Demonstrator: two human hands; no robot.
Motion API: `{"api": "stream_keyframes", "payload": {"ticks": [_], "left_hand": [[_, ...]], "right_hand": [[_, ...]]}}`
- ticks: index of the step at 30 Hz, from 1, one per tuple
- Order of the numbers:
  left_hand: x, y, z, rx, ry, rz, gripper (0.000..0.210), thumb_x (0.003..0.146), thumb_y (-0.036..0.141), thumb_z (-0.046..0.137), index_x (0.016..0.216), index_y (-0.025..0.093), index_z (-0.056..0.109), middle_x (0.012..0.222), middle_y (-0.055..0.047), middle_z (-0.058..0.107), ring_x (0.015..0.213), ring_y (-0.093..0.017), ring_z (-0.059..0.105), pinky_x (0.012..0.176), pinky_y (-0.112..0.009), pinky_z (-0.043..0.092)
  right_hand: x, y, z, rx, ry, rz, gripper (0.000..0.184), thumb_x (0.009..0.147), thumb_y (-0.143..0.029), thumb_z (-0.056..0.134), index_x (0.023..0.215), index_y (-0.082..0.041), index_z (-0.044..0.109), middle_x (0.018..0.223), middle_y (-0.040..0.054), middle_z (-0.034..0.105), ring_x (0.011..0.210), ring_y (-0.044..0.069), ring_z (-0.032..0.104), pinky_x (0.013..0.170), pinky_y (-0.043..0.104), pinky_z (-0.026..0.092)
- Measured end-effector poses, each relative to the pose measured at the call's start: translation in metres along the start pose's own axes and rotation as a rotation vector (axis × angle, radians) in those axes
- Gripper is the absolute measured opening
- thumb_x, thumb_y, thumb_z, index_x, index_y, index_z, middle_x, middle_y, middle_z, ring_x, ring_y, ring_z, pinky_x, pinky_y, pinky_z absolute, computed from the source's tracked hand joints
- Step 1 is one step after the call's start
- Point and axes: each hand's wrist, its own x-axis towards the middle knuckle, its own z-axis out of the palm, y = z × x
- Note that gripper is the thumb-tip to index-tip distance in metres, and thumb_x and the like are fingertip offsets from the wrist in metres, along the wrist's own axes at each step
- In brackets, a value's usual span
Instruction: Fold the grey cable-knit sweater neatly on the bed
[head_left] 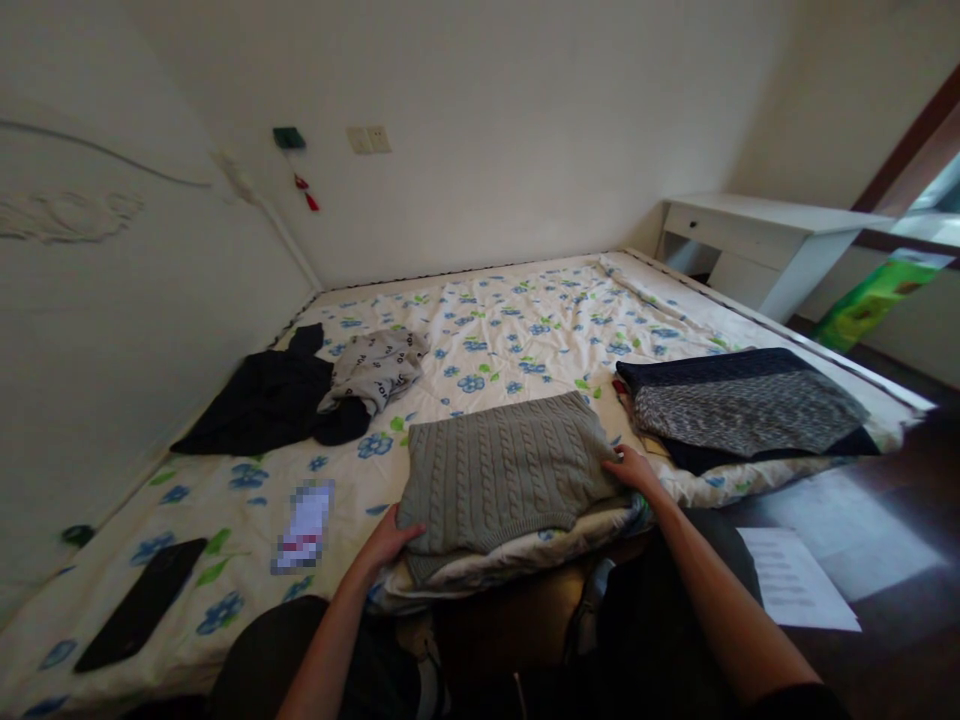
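Grey cable-knit sweater [504, 470] lies folded at bed edge w/ left hand [390, 540] & right hand [631, 468] pinching its sides, 2 folded tops [742, 408] beside it; dark clothes [266, 400] & grey spotted garment [375, 368] not yet folded.

Under both hands lies a grey cable-knit sweater [504, 470]. Beneath it the sheet [525, 320] is white with blue flowers and green leaves. Right of the right hand [631, 468], a navy garment [750, 405] carries a speckled grey band. Beyond the left hand [390, 543], black clothes [262, 400] and a pale grey printed top [375, 368].
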Motion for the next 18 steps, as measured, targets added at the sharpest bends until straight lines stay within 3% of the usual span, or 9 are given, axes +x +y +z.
{"api": "stream_keyframes", "payload": {"ticks": [3,6,8,11,15,18], "left_hand": [[0.015,0.0,0.004,0.248,0.167,0.068,0.084,0.068,0.046,0.093,0.142,0.015,0.068,0.134,-0.021,0.081,0.13,-0.041,0.076,0.116,-0.056,0.059],[0.031,0.015,0.021,0.478,0.299,0.304,0.074,0.087,0.05,0.076,0.151,0.016,0.066,0.145,-0.022,0.075,0.14,-0.04,0.069,0.125,-0.058,0.051],[0.046,0.031,0.039,0.571,0.279,0.483,0.062,0.098,0.051,0.064,0.151,0.018,0.067,0.15,-0.019,0.073,0.143,-0.037,0.067,0.128,-0.056,0.049],[0.079,0.055,0.064,0.706,0.164,0.647,0.056,0.107,0.047,0.049,0.151,0.018,0.069,0.156,-0.017,0.07,0.149,-0.034,0.062,0.132,-0.054,0.044],[0.128,0.06,0.073,0.837,0.091,0.583,0.061,0.11,0.044,0.044,0.156,0.012,0.067,0.167,-0.02,0.063,0.159,-0.039,0.053,0.136,-0.061,0.037],[0.153,0.041,0.067,0.847,0.158,0.512,0.067,0.109,0.049,0.045,0.159,0.01,0.064,0.169,-0.023,0.06,0.162,-0.041,0.049,0.137,-0.062,0.033]], "right_hand": [[-0.003,-0.014,0.006,-0.051,0.161,-0.071,0.063,0.093,-0.043,0.078,0.148,-0.015,0.067,0.128,0.0181,0.079,0.123,0.033,0.075,0.109,0.041,0.056],[-0.005,-0.035,0.015,-0.069,0.328,-0.221,0.063,0.099,-0.049,0.069,0.153,-0.015,0.064,0.142,0.0208,0.073,0.135,0.036,0.067,0.12,0.047,0.05],[-0.007,-0.049,0.023,-0.079,0.291,-0.329,0.061,0.103,-0.047,0.063,0.157,-0.019,0.062,0.151,0.0183,0.069,0.143,0.035,0.063,0.125,0.049,0.047],[-0.009,-0.062,0.036,-0.172,0.122,-0.406,0.064,0.107,-0.047,0.059,0.167,-0.023,0.056,0.171,0.0142,0.056,0.16,0.034,0.049,0.132,0.054,0.04],[-0.008,-0.067,0.048,-0.293,-0.005,-0.317,0.069,0.11,-0.051,0.057,0.175,-0.027,0.049,0.183,0.0115,0.041,0.171,0.039,0.032,0.133,0.067,0.035],[-0.004,-0.072,0.055,-0.308,0.02,-0.247,0.064,0.114,-0.051,0.051,0.172,-0.025,0.053,0.179,0.0146,0.048,0.17,0.04,0.035,0.133,0.076,0.025]]}}
